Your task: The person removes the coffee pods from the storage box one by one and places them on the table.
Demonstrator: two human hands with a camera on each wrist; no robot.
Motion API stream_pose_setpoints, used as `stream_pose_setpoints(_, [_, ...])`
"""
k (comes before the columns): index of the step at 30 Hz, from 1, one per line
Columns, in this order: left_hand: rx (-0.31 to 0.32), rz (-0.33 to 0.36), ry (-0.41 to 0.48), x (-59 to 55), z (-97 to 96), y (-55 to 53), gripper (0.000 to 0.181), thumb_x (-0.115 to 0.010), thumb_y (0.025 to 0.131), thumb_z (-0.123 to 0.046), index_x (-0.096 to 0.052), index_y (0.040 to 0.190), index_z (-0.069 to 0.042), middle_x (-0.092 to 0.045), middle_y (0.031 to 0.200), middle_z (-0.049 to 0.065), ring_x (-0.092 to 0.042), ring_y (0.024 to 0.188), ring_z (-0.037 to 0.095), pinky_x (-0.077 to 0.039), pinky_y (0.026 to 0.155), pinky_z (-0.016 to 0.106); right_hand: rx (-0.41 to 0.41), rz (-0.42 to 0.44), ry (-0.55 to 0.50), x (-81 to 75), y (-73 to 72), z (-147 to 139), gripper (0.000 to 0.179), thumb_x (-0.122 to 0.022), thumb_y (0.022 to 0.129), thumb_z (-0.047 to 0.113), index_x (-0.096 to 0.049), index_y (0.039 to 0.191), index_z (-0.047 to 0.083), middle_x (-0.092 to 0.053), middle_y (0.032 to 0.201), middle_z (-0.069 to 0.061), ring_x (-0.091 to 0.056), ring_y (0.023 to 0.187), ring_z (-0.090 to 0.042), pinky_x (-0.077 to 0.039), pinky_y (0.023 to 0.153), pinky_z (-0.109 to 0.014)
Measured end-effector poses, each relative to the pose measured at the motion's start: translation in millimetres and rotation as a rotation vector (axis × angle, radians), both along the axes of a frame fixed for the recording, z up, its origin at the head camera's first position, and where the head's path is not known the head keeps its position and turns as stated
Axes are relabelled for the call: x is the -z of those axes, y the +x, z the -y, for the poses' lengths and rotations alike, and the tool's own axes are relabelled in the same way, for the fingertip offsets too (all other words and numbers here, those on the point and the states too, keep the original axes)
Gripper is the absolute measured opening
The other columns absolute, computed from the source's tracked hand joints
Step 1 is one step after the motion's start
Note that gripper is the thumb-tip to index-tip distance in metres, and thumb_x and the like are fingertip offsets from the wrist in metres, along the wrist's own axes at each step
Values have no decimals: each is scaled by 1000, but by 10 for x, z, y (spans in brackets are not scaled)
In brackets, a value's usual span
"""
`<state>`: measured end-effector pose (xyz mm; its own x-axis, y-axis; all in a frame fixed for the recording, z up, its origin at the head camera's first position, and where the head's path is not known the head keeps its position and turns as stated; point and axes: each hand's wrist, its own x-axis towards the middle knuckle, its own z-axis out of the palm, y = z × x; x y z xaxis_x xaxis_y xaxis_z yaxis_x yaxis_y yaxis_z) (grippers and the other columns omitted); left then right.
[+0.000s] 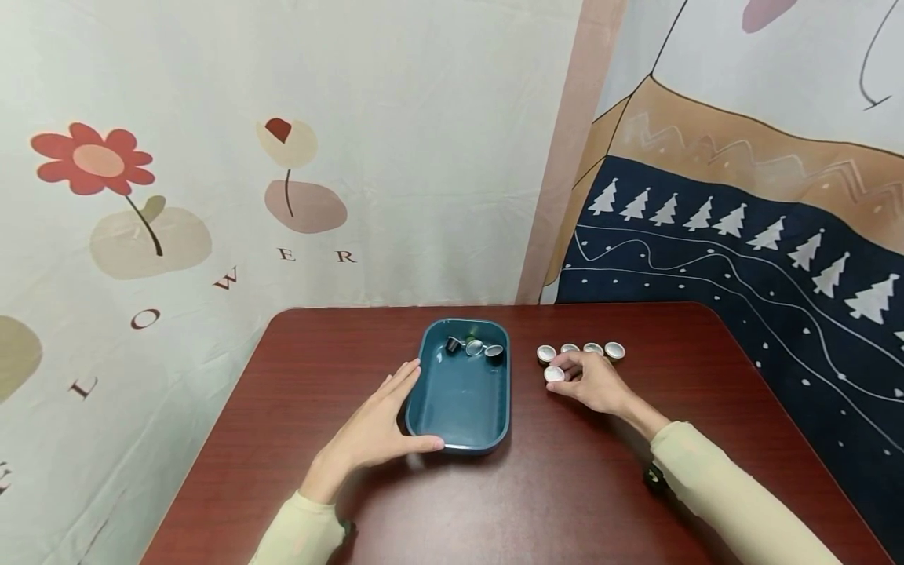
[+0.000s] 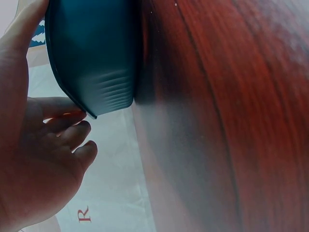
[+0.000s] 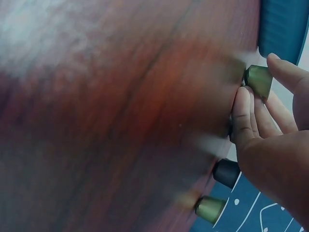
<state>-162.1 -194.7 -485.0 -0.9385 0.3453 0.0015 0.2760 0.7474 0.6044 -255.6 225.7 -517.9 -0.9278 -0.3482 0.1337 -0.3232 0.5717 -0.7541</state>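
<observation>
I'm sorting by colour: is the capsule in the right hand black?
No, the right wrist view shows a green capsule in the right hand.

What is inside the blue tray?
In the tray, three capsules show at the far end. A bit of green peeks out behind the middle lid; what it belongs to is covered.

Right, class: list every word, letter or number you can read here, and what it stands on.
"L O W E R": spaced letters on the pale backdrop.
"R": the backdrop again, left wrist view.
Head view's left edge: a cut-off character, unreadable.
Capsules and tray: no readable text.
</observation>
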Motion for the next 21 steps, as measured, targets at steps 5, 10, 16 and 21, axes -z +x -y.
stream_pose_setpoints(5, [10, -12, 1, -3, -2, 6, 135, -91, 81, -76, -29, 180, -8, -24, 191, 3, -22, 178, 35, -25, 144, 63, 22, 2, 11, 19, -2, 9, 31, -97, 88, 11, -83, 114, 3, -83, 100, -8, -75, 85, -7, -61, 78, -19])
stream_pose_setpoints(10, [9, -14, -3, -2, -4, 8, 135, -91, 81, -76, -29, 179, -8, -24, 191, 3, -22, 178, 34, -24, 144, 63, 36, 15, 17, 25, -1, -2, 31, -97, 87, 11, -83, 115, 4, -83, 101, -7, -76, 87, -11, -62, 80, -19])
stream_pose_setpoints(16, [1, -1, -3, -1, -7, 11, 135, -90, 81, -77, -29, 180, -9, -24, 191, 2, -22, 178, 37, -26, 143, 64, 39, 18, 16, 30, 3, -15, 33, -97, 88, 12, -82, 117, 3, -83, 103, -8, -77, 90, -15, -62, 80, -19])
stream_pose_setpoints(21, [-4, 8, -1, -2, -9, 15, 134, -90, 81, -77, -29, 180, -10, -23, 191, 3, -22, 178, 39, -26, 143, 65, 51, 27, 14, 29, 7, -21, 36, -97, 88, 13, -82, 119, 3, -84, 105, -10, -78, 92, -16, -62, 81, -19])
